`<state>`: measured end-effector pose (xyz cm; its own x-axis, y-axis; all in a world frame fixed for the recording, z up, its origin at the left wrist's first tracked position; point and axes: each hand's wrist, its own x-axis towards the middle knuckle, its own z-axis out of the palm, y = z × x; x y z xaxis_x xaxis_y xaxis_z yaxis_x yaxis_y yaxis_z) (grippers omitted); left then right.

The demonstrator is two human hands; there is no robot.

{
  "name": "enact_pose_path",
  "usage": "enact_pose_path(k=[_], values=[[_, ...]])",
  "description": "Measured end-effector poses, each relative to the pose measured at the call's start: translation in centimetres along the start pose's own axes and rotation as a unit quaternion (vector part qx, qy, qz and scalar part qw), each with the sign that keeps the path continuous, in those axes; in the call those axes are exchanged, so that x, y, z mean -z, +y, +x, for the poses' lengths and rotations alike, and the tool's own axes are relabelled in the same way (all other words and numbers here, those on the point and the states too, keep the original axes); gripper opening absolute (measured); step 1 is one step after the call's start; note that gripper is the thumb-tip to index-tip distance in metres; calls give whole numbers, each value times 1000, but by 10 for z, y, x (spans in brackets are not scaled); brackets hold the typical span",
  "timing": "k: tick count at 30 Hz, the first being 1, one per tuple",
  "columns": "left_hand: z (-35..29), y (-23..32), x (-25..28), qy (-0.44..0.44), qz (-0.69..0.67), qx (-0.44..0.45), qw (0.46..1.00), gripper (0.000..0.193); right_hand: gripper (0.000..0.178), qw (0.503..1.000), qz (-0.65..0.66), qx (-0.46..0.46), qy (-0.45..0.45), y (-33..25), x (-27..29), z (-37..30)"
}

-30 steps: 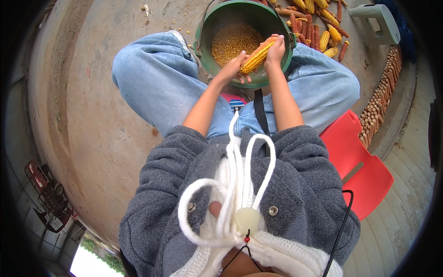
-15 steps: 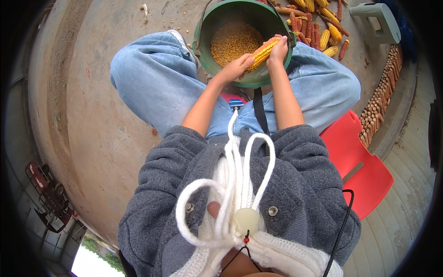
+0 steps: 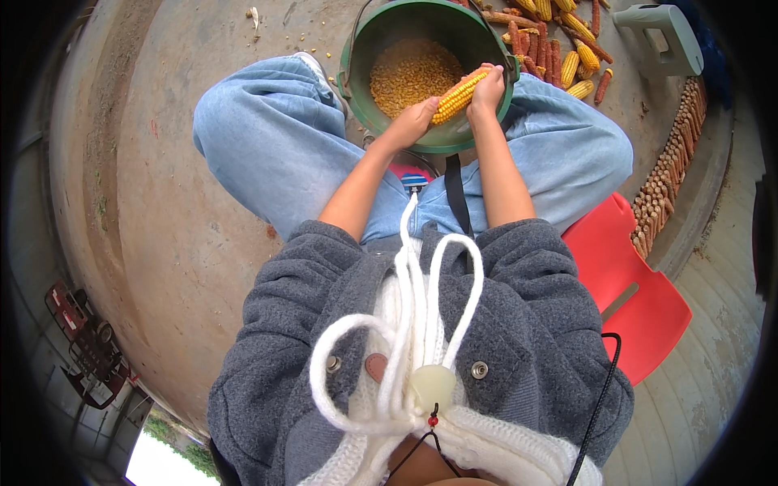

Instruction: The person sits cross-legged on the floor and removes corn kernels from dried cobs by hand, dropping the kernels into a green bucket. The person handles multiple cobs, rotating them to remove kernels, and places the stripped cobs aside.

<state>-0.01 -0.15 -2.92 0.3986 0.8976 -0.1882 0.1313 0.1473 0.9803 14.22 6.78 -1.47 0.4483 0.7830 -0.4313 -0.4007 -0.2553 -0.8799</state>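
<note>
- the person's left hand [image 3: 416, 121] is closed around the near, lower-left end of a yellow ear of corn [image 3: 460, 99].
- the right hand [image 3: 488, 91] grips the far, upper-right end of the same ear; the two hands are apart, with rows of kernels showing between them.
- the ear slants across the mouth of a round green bucket [image 3: 442, 148], toward its right side, and has a reddish-orange patch along its upper edge near the right hand.
- loose yellow kernels [image 3: 413, 77] cover part of the bucket's bottom, left of the ear.
- the bucket sits between the person's bent knees, in light blue jeans [image 3: 267, 138]; above them is a dark grey jacket [image 3: 284, 348] with looped white cords [image 3: 482, 283].
- beyond the bucket, to the right, yellow ears and reddish cobs [image 3: 556, 65] lie in a loose heap on the concrete floor [image 3: 186, 162].
- right of the heap stands a pale grey-green object [image 3: 634, 20] with a slot in it.
- a long stack of cobs [image 3: 668, 174] curves down the right side, near a red plastic seat [image 3: 656, 324].
</note>
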Motion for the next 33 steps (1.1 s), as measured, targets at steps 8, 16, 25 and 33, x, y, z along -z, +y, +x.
enact_pose_path(k=[8, 16, 25, 33], values=[[-3, 29, 6, 25, -142, 65, 987, 42, 36, 1000, 22, 9, 4, -3, -1, 1], [-7, 30, -2, 26, -140, 35, 989, 42, 36, 996, 62, -44, 49, 1, 5, 6], [-7, 29, 7, 3, -207, 147, 967, 40, 36, 998, 35, -18, 41, 4, 6, 7], [-3, 35, 10, 34, -130, 131, 982, 38, 35, 1000, 4, -6, 28, 6, 2, 3]])
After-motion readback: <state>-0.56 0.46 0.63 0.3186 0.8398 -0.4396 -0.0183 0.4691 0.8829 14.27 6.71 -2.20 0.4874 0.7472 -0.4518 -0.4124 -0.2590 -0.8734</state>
